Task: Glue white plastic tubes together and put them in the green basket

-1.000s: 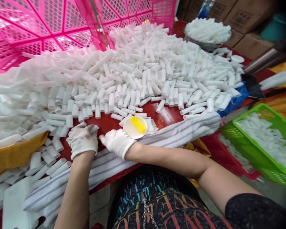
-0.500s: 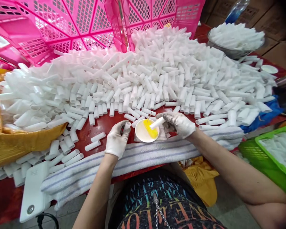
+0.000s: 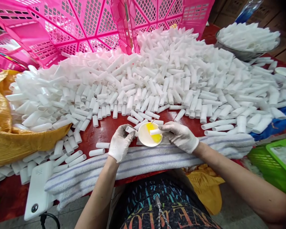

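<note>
My left hand [image 3: 121, 141], in a white glove, pinches a short white plastic tube [image 3: 131, 130] just left of a small white bowl [image 3: 144, 136]. Bright yellow liquid [image 3: 156, 137] covers the right part of the bowl, and a thin stick [image 3: 153, 121] stands in it. My right hand [image 3: 181, 136], gloved with greyish fingertips, grips another white tube [image 3: 155, 131]. That tube lies nearly level over the yellow liquid; whether its end touches the liquid I cannot tell. Two loose tubes [image 3: 97, 152] lie left of my left hand.
A large heap of white tubes [image 3: 157, 73] spreads behind the bowl, against pink crates [image 3: 85, 25]. A striped towel [image 3: 143, 159] runs along the table edge. A yellow sack [image 3: 26, 146] and white power bank [image 3: 38, 187] are at left; a metal bowl [image 3: 246, 56] and green basket [image 3: 267, 162] at right.
The camera view has shifted slightly. My right hand has lowered its tube from a slant to nearly level over the liquid. The tube in my left hand now shows more clearly, closer to the bowl.
</note>
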A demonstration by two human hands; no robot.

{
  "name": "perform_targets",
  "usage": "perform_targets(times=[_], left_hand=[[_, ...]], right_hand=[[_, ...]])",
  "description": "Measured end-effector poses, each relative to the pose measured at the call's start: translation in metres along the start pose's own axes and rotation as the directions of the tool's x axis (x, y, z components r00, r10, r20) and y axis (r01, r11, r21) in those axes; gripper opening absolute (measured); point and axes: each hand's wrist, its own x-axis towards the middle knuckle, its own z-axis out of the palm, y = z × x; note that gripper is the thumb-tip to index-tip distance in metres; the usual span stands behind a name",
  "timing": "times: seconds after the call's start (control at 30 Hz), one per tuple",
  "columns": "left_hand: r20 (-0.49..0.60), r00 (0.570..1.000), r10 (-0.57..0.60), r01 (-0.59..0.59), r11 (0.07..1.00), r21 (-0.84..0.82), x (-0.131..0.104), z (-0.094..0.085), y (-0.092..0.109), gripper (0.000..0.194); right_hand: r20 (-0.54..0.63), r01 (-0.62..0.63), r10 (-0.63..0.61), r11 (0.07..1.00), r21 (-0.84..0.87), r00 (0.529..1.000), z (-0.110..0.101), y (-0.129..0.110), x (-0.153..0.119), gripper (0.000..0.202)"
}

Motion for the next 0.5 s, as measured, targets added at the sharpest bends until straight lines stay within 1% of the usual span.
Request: perform_targets(times=[0.07,0.17,0.23,0.3,0.33,0.37,0.43,0.5], left_hand=[[-0.038,0.999,0.008,-0.007,1.000,0.030,-0.002,0.000,0.001,0.049],[-0.067,0.997,0.030,-0.018,0.987,0.162,-0.005,0.000,0.004,0.047],[-0.048,0.997,0.063,-0.051,0.973,0.223,-0.007,-0.001,0.005,0.044],[-0.005,0.996,0.094,-0.091,0.973,0.211,-0.011,-0.001,0.008,0.041],[0.013,0.995,0.104,-0.104,0.977,0.184,-0.012,-0.001,0.009,0.038],[0.023,0.994,0.109,-0.111,0.982,0.152,-0.014,0.000,0.011,0.036],[0.019,0.994,0.107,-0.108,0.989,0.105,-0.018,0.002,0.014,0.035],[0.012,0.996,0.094,-0.094,0.992,0.085,-0.021,0.004,0.017,0.036]], right_hand=[[0.020,0.009,-0.009,1.000,-0.009,1.000,0.000,-0.002,-0.002,0.035],[0.027,-0.060,0.060,0.998,-0.026,0.998,0.001,-0.005,-0.005,0.043],[0.001,-0.045,0.045,0.998,-0.039,0.999,0.003,-0.005,-0.008,0.038],[-0.026,0.044,-0.045,0.998,-0.044,0.999,0.005,-0.004,-0.010,0.030],[-0.027,0.085,-0.087,0.995,-0.042,0.996,0.005,-0.003,-0.010,0.029],[-0.020,0.102,-0.102,0.994,-0.037,0.995,0.005,-0.001,-0.011,0.030],[-0.018,0.074,-0.075,0.997,-0.033,0.997,0.005,0.001,-0.010,0.035],[-0.037,0.016,-0.017,1.000,-0.009,0.999,0.006,0.002,-0.010,0.037]])
